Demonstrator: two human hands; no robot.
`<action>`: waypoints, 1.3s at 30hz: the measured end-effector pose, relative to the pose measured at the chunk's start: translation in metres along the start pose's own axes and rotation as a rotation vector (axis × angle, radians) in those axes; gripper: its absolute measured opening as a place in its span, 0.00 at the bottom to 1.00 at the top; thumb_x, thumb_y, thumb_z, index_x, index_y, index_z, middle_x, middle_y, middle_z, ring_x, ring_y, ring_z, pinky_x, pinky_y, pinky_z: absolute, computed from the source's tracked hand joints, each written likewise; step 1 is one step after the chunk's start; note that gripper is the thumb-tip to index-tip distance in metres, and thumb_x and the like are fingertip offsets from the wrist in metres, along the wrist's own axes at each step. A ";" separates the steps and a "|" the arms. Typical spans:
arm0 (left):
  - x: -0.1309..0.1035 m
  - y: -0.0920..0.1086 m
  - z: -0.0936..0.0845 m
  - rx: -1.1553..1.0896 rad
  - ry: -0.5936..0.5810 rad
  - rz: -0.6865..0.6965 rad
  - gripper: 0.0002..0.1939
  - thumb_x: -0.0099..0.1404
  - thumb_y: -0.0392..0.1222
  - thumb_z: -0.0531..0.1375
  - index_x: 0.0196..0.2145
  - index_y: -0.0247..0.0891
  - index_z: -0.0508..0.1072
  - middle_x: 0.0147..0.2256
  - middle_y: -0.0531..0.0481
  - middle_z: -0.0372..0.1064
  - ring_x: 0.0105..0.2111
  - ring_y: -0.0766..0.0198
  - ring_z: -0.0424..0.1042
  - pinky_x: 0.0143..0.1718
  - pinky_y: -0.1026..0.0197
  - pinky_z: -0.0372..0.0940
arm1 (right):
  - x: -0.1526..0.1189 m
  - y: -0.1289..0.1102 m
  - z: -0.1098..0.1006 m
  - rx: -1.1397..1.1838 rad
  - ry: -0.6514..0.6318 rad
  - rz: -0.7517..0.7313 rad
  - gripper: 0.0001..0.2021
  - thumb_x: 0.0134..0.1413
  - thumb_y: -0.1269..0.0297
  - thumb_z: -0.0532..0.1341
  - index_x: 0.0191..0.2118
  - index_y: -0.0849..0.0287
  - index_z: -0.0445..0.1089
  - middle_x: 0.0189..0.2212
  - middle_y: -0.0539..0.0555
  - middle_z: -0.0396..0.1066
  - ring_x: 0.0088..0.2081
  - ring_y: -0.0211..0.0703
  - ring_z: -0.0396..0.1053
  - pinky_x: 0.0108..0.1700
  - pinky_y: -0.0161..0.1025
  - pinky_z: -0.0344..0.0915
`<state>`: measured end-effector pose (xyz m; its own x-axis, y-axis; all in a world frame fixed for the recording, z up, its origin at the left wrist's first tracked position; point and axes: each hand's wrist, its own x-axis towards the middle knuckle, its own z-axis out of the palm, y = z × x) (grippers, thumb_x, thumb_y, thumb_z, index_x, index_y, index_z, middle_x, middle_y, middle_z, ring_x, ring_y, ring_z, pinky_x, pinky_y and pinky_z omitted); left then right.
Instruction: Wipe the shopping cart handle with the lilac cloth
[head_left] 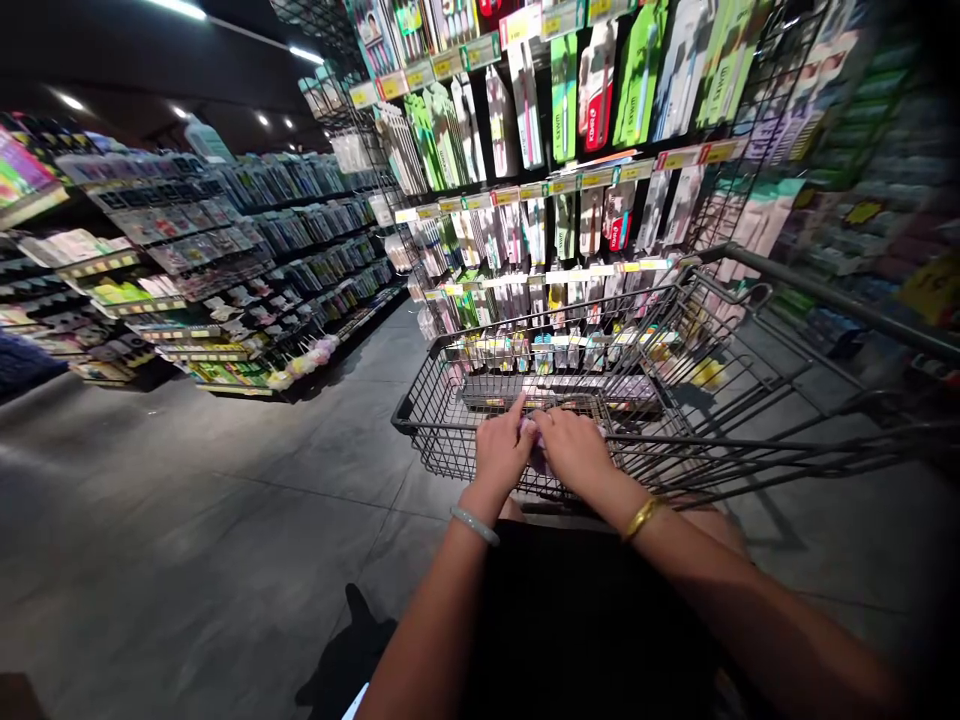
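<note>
My left hand [498, 446], with a pale bangle at the wrist, and my right hand [576, 448], with a gold bangle, meet over the near rim of a black wire shopping cart [442, 440]. Between them is a small light-purple thing [538, 458], mostly covered by my fingers, so its kind cannot be made out. The left thumb presses toward it while the left index finger points forward. My right fingers curl around its other side.
A rack of packaged toothbrushes [564, 98] stands just beyond the cart. Stocked shelves [217, 240] line the left side across a grey floor [247, 540]. More wire cart framing [787, 400] extends right, near further shelves.
</note>
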<state>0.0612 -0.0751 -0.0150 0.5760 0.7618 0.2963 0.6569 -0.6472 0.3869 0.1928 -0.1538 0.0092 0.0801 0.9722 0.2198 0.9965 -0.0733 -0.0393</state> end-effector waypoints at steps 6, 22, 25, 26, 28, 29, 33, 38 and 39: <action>-0.006 0.026 0.000 -0.065 -0.030 0.260 0.39 0.71 0.60 0.53 0.72 0.50 0.41 0.67 0.46 0.56 0.66 0.55 0.54 0.65 0.47 0.47 | -0.014 0.031 -0.004 0.079 -0.027 -0.043 0.18 0.62 0.66 0.57 0.56 0.60 0.64 0.49 0.59 0.71 0.48 0.48 0.70 0.46 0.39 0.61; 0.010 0.048 0.005 0.117 -0.129 0.293 0.22 0.64 0.52 0.65 0.54 0.47 0.71 0.43 0.47 0.69 0.45 0.54 0.68 0.45 0.54 0.62 | -0.021 0.082 -0.024 0.036 -0.311 0.060 0.11 0.59 0.57 0.62 0.43 0.56 0.74 0.40 0.57 0.77 0.42 0.53 0.76 0.40 0.42 0.66; 0.014 0.063 0.012 0.151 -0.120 0.297 0.18 0.63 0.53 0.65 0.47 0.43 0.71 0.45 0.45 0.69 0.46 0.52 0.68 0.45 0.53 0.63 | -0.011 0.076 -0.025 0.034 -0.332 0.061 0.08 0.59 0.60 0.61 0.40 0.57 0.75 0.38 0.57 0.78 0.41 0.52 0.76 0.38 0.40 0.64; 0.014 0.063 0.013 0.148 -0.125 0.292 0.15 0.64 0.50 0.64 0.46 0.43 0.71 0.44 0.45 0.69 0.45 0.53 0.68 0.44 0.54 0.63 | -0.009 0.076 -0.025 0.063 -0.336 0.050 0.09 0.58 0.59 0.62 0.41 0.56 0.75 0.39 0.56 0.78 0.41 0.51 0.76 0.38 0.40 0.63; 0.013 0.054 0.010 0.111 -0.130 0.275 0.11 0.66 0.46 0.63 0.45 0.45 0.71 0.42 0.48 0.70 0.44 0.55 0.68 0.44 0.56 0.62 | -0.008 0.081 -0.024 0.142 -0.330 0.031 0.13 0.56 0.55 0.65 0.46 0.52 0.73 0.42 0.53 0.78 0.42 0.49 0.76 0.37 0.38 0.63; 0.011 0.046 0.006 0.080 -0.122 0.261 0.09 0.66 0.44 0.62 0.45 0.45 0.72 0.42 0.49 0.70 0.44 0.56 0.68 0.44 0.56 0.62 | -0.009 0.084 -0.023 0.176 -0.317 0.024 0.16 0.55 0.53 0.66 0.48 0.50 0.72 0.43 0.51 0.78 0.42 0.48 0.76 0.37 0.38 0.63; 0.001 0.015 -0.007 -0.043 -0.001 0.135 0.08 0.66 0.37 0.61 0.44 0.44 0.71 0.45 0.50 0.71 0.46 0.59 0.68 0.47 0.58 0.62 | -0.019 0.089 -0.016 0.139 -0.205 0.022 0.25 0.53 0.52 0.67 0.56 0.48 0.67 0.48 0.51 0.76 0.46 0.49 0.75 0.40 0.39 0.65; -0.001 0.027 0.001 0.079 -0.011 0.101 0.19 0.66 0.39 0.61 0.55 0.47 0.69 0.44 0.48 0.69 0.46 0.55 0.67 0.48 0.54 0.61 | -0.011 0.069 -0.012 0.024 -0.232 0.028 0.13 0.58 0.56 0.63 0.47 0.54 0.72 0.41 0.57 0.77 0.42 0.51 0.76 0.38 0.40 0.66; 0.000 0.032 0.004 0.125 -0.044 0.146 0.25 0.67 0.41 0.61 0.60 0.50 0.65 0.44 0.47 0.68 0.45 0.54 0.67 0.48 0.53 0.60 | -0.007 0.064 -0.012 0.024 -0.263 0.037 0.10 0.59 0.58 0.62 0.43 0.56 0.74 0.40 0.58 0.77 0.40 0.51 0.76 0.38 0.40 0.66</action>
<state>0.0842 -0.0964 -0.0060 0.6886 0.6592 0.3022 0.6184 -0.7514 0.2300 0.2558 -0.1680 0.0173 0.1048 0.9935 -0.0432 0.9920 -0.1075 -0.0661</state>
